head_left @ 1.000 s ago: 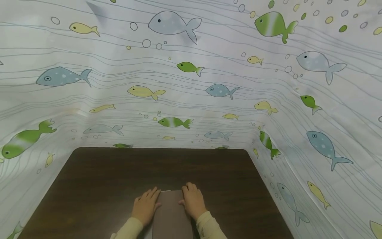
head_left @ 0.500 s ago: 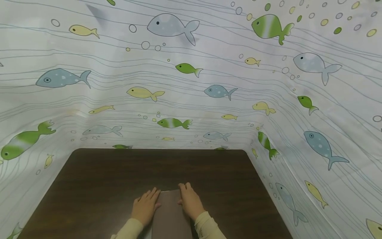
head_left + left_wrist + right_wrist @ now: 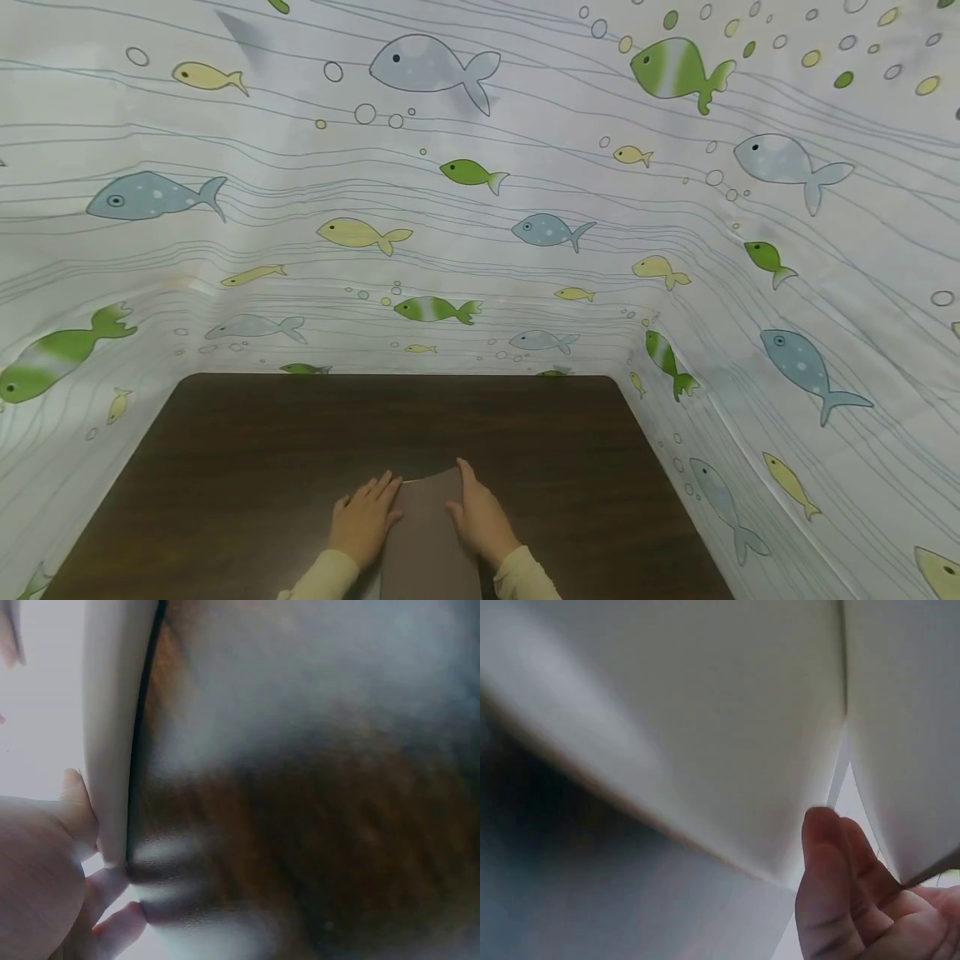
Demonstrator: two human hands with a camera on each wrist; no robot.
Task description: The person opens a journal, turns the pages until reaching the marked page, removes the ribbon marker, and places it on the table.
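Observation:
A book [image 3: 431, 533] with a plain brown cover lies on the dark wooden table at the bottom of the head view. My left hand [image 3: 363, 518] holds its far left corner; in the left wrist view the thumb touches the pale page edge [image 3: 112, 727] and the fingertips [image 3: 124, 926] reach past the corner. At the far right corner, my right hand [image 3: 483, 518] grips the cover, which is bent up there. Whitish inner faces [image 3: 705, 720] spread apart in the right wrist view, with the fingers [image 3: 829, 877] at the gap's lower end.
The table [image 3: 405, 425] has rounded far corners and dark wood grain. A white fish-print sheet [image 3: 450, 200] rises around its far, left and right sides.
My right hand has turned and raised the book cover's far right corner, which lay flatter before. The left hand keeps its place. The head view has shifted slightly.

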